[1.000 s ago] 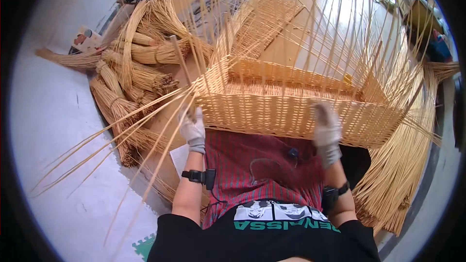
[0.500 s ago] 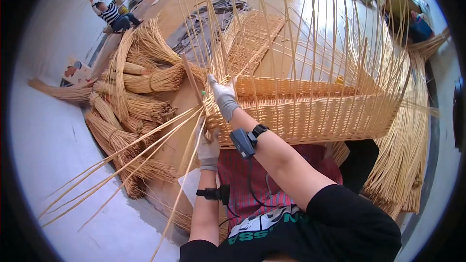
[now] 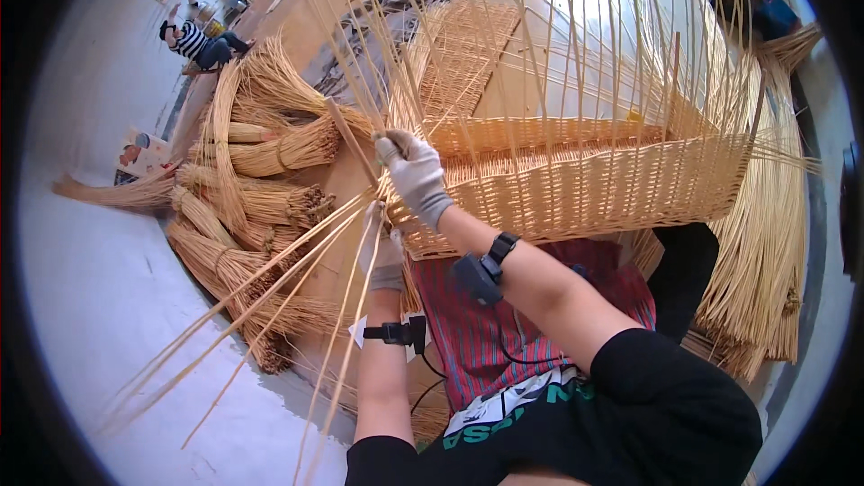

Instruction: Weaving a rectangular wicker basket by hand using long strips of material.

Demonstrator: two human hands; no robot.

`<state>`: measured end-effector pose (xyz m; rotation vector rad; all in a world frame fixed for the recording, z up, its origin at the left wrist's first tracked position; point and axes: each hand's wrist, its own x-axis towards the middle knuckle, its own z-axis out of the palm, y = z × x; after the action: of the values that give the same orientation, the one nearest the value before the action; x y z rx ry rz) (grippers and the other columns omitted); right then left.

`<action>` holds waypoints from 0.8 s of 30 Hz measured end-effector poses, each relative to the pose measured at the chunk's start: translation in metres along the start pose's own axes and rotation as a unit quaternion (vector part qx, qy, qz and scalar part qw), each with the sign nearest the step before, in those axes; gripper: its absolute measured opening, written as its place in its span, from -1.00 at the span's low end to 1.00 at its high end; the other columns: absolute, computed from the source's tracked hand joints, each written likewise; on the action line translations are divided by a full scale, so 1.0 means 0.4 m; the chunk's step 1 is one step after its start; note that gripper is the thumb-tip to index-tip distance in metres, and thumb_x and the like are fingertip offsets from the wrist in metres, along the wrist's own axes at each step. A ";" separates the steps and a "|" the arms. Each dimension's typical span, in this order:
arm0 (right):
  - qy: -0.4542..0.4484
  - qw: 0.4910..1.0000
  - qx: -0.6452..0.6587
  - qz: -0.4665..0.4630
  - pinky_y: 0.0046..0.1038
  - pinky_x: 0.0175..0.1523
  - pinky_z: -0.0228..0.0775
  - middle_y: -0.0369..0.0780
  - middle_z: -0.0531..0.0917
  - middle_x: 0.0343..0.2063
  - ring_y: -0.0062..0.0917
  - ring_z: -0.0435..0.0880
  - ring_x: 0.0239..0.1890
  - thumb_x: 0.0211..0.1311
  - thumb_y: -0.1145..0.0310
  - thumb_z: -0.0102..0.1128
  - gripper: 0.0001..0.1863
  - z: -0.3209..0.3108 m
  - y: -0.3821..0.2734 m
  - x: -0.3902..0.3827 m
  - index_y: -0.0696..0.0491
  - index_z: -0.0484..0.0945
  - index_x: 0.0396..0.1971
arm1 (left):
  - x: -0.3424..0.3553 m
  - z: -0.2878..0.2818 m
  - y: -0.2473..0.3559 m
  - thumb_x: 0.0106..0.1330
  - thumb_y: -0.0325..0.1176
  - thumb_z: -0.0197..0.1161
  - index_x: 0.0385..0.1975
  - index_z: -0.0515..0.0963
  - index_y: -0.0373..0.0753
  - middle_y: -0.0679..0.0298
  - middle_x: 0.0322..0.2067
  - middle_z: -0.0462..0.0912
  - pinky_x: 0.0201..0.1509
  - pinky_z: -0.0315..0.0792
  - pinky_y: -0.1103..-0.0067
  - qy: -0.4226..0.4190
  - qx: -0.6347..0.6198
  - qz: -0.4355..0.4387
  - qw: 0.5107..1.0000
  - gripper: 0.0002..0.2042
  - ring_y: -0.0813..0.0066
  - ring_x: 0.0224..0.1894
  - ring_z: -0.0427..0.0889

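A long rectangular wicker basket lies across my lap, its tall upright stakes rising from the rim. At its left corner, my right hand, in a pale glove, is closed around an upright wicker stake. Just below, my left hand, also gloved, is closed at the corner where loose wicker rods fan out to the lower left. Its fingers are partly hidden by the rods. A brown wooden stick slants up from that corner.
Bundles of wicker rods are heaped on the left, and more long rods lie on the right. A flat woven panel rests on the floor beyond the basket. Another person sits at the far left.
My right hand has gone from extended fingers to a closed grip on a stake at the corner. The basket's right end has risen slightly in view. The loose rods have swung a little.
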<state>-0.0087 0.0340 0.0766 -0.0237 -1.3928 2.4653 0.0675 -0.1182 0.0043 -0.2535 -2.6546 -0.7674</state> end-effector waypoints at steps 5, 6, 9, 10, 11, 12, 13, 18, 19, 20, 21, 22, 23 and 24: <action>-0.078 0.966 -0.244 0.037 -0.33 -0.16 0.55 -0.08 0.70 -0.38 -0.44 0.69 -0.30 0.32 0.21 0.35 -0.60 -0.003 -0.104 0.026 0.10 0.55 0.04 | 0.000 0.036 -0.039 0.13 -0.45 0.40 0.34 0.33 -0.16 0.09 0.19 0.55 0.19 0.51 0.35 -0.037 -0.040 -0.013 0.998 -0.30 0.14 0.14 0.61; -0.011 0.943 -0.282 -0.178 -0.33 -0.15 0.54 -0.08 0.68 -0.37 -0.43 0.69 -0.27 0.30 0.23 0.35 -0.60 -0.003 -0.126 0.028 0.11 0.54 0.04 | -0.002 0.053 -0.054 0.16 -0.49 0.37 0.33 0.33 -0.19 0.11 0.14 0.57 0.16 0.52 0.35 -0.054 -0.240 -0.083 0.966 -0.34 0.17 0.08 0.63; 0.032 0.862 -0.328 -0.385 -0.37 -0.11 0.54 -0.10 0.67 -0.31 -0.42 0.69 -0.18 0.24 0.33 0.34 -0.62 -0.023 -0.171 0.016 0.14 0.53 0.01 | -0.020 0.102 -0.128 0.34 -0.05 0.29 0.21 0.44 -0.15 0.15 -0.02 0.66 -0.14 0.63 0.41 -0.070 0.121 -0.038 0.989 -0.49 0.31 -0.15 0.72; -0.060 0.947 -0.219 -0.228 -0.40 -0.15 0.53 -0.15 0.66 -0.33 -0.47 0.67 -0.22 0.31 0.33 0.29 -0.70 -0.041 -0.175 -0.001 0.13 0.53 -0.05 | -0.018 0.119 -0.160 0.26 0.01 0.35 0.22 0.43 -0.15 0.17 -0.04 0.69 -0.20 0.63 0.40 -0.114 -0.185 -0.171 0.961 -0.40 0.28 -0.22 0.73; -0.156 0.980 -0.122 -0.024 -0.43 -0.18 0.52 -0.20 0.66 -0.35 -0.51 0.65 -0.27 0.37 0.32 0.25 -0.77 -0.068 -0.174 -0.020 0.13 0.53 -0.10 | -0.016 0.134 -0.193 0.17 0.08 0.41 0.24 0.42 -0.15 0.18 -0.06 0.71 -0.25 0.63 0.39 -0.112 -0.395 -0.268 0.872 -0.32 0.26 -0.29 0.75; -0.104 0.992 -0.052 0.045 -0.48 -0.21 0.49 -0.23 0.65 -0.35 -0.57 0.61 -0.31 0.43 0.31 0.17 -0.82 -0.100 -0.166 -0.039 0.11 0.53 -0.15 | -0.013 0.158 -0.217 0.13 0.08 0.44 0.24 0.42 -0.14 0.17 -0.08 0.72 -0.29 0.63 0.38 -0.072 -0.269 -0.159 0.947 -0.28 0.22 -0.34 0.75; -0.021 0.986 -0.010 0.163 -0.52 -0.24 0.47 -0.27 0.64 -0.35 -0.63 0.58 -0.35 0.50 0.30 0.09 -0.84 -0.136 -0.154 -0.061 0.09 0.53 -0.21 | -0.008 0.168 -0.240 0.13 0.03 0.45 0.24 0.44 -0.13 0.16 -0.07 0.72 -0.28 0.63 0.38 -0.064 -0.237 -0.139 0.960 -0.31 0.21 -0.32 0.75; -0.184 0.983 0.013 0.019 -0.59 -0.28 0.48 -0.30 0.67 -0.35 -0.71 0.58 -0.33 0.55 0.29 0.03 -0.80 -0.314 -0.080 -0.141 0.08 0.57 -0.19 | -0.023 0.130 -0.148 0.22 -0.31 0.41 0.22 0.50 -0.10 0.17 -0.09 0.73 -0.10 0.63 0.44 -0.040 -0.312 -0.129 0.940 -0.48 0.26 -0.18 0.73; -0.163 0.987 0.016 0.000 -0.59 -0.28 0.48 -0.30 0.67 -0.35 -0.71 0.58 -0.33 0.55 0.29 0.03 -0.80 -0.349 -0.079 -0.140 0.08 0.57 -0.19 | -0.028 0.102 -0.092 0.25 -0.38 0.38 0.22 0.51 -0.10 0.19 -0.10 0.73 -0.05 0.63 0.45 -0.021 -0.307 -0.130 0.943 -0.51 0.28 -0.15 0.72; -0.115 0.991 -0.032 0.065 -0.57 -0.26 0.53 -0.29 0.70 -0.31 -0.69 0.62 -0.28 0.53 0.32 0.07 -0.82 -0.384 -0.081 -0.146 0.09 0.60 -0.15 | -0.038 0.069 -0.027 0.29 -0.41 0.34 0.23 0.50 -0.09 0.19 -0.12 0.73 -0.04 0.62 0.45 0.002 -0.172 -0.094 0.981 -0.53 0.26 -0.18 0.72; -0.064 0.992 -0.059 0.089 -0.55 -0.23 0.58 -0.28 0.73 -0.26 -0.67 0.67 -0.23 0.51 0.35 0.11 -0.83 -0.412 -0.086 -0.152 0.09 0.63 -0.11 | -0.033 0.040 0.036 0.34 -0.45 0.30 0.24 0.50 -0.07 0.20 -0.13 0.72 -0.03 0.62 0.44 0.035 -0.039 -0.080 0.995 -0.55 0.24 -0.20 0.71; -0.068 0.987 -0.085 0.118 -0.55 -0.23 0.58 -0.28 0.73 -0.26 -0.67 0.67 -0.23 0.51 0.35 0.11 -0.83 -0.438 -0.098 -0.160 0.09 0.63 -0.11 | -0.020 0.014 0.099 0.40 -0.47 0.22 0.32 0.44 -0.01 0.20 -0.12 0.71 -0.05 0.63 0.43 0.088 0.002 0.074 0.993 -0.52 0.20 -0.22 0.70; -0.065 0.983 -0.104 0.137 -0.53 -0.21 0.60 -0.25 0.74 -0.24 -0.62 0.70 -0.26 0.49 0.36 0.13 -0.82 -0.453 -0.106 -0.176 0.09 0.64 -0.07 | -0.003 -0.003 0.152 0.40 -0.47 0.22 0.32 0.44 -0.01 0.20 -0.12 0.71 -0.05 0.63 0.43 0.078 0.007 0.075 0.994 -0.52 0.20 -0.22 0.70; -0.047 0.982 -0.117 0.140 -0.50 -0.18 0.62 -0.22 0.74 -0.21 -0.57 0.74 -0.28 0.48 0.36 0.15 -0.80 -0.463 -0.121 -0.182 0.08 0.65 -0.03 | 0.026 -0.012 0.198 0.40 -0.47 0.21 0.37 0.36 0.09 0.15 -0.13 0.69 -0.12 0.60 0.37 0.046 -0.031 0.081 0.995 -0.46 0.15 -0.26 0.67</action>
<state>0.1037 0.1917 0.0095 -0.1676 -1.8263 2.5331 0.0806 -0.0540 0.0500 -0.4325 -2.4916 -0.7889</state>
